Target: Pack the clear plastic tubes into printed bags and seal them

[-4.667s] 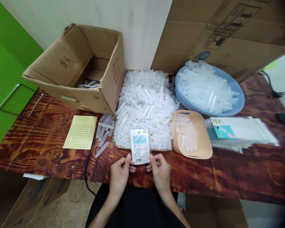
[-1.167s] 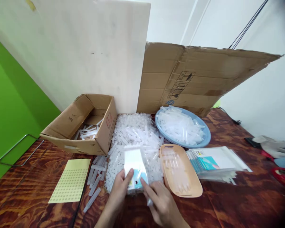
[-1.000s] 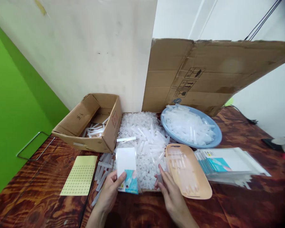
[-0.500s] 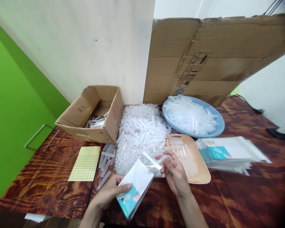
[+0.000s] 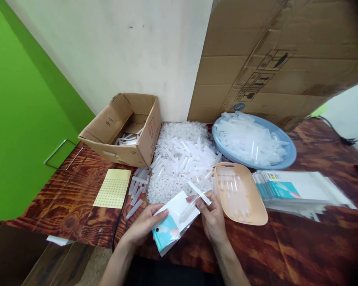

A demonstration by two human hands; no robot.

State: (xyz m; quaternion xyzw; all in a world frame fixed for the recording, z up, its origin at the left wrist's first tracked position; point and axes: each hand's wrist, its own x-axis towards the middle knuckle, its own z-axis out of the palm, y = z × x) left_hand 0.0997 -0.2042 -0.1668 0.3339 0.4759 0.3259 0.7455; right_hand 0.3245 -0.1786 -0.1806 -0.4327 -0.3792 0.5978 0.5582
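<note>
My left hand (image 5: pixel 146 223) grips a flat packet (image 5: pixel 167 233) with a white and turquoise printed card, thumb on top near its round hole. The packet is tilted, its upper end turned toward my right hand (image 5: pixel 212 217). Closed fingers of that hand pinch a translucent plastic tube (image 5: pixel 186 213), which lies across the packet's upper end. I cannot tell whether the tube is inside or on top. A narrow white strip (image 5: pixel 199 193) crosses over the tube at my right fingertips; whether it belongs to the packet is unclear. Behind both hands spreads a large heap of small clear plastic pieces (image 5: pixel 179 159).
An orange tray (image 5: pixel 258 206) with clear tubes lies right of my hands, near a stack of similar packets (image 5: pixel 310 186). Farther back is a blue basin (image 5: pixel 290 159) of translucent pieces. On the left are a cardboard box (image 5: pixel 116 153), loose tubes (image 5: pixel 134 208) and a yellow sticker sheet (image 5: pixel 112 188).
My right hand has come left toward the packet, bringing the tube from above the heap onto the packet's upper end. The camera view has shifted slightly.
</note>
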